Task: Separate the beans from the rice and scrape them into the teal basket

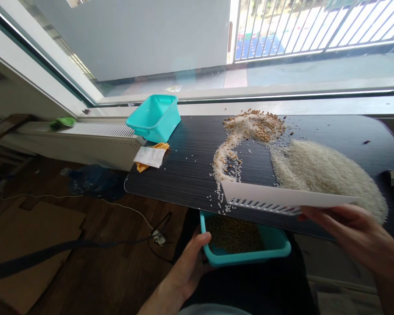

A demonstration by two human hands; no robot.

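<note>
My left hand (192, 262) is closed on the left rim of a turquoise plastic tub (249, 258), held over my lap just below the table's front edge. Small brownish-green grains (236, 234) cover much of its bottom. With its fingers pinched, my right hand (351, 232) grips a thin white plastic strip (276, 194) with a row of slanted slots. The strip is above the table's front part, its left end by a curved trail of rice (221, 162). That trail runs back to a mixed pile of rice and brown grains (256, 124). Beyond the strip lies a large white rice heap (328, 170).
A second turquoise tub (164, 120) stands at the dark table's (190, 175) back left corner. In front of it lie a white folded cloth (151, 156) and an orange cloth (162, 146). A window backs the table. Cables and a large clear bottle (96, 181) lie on the floor.
</note>
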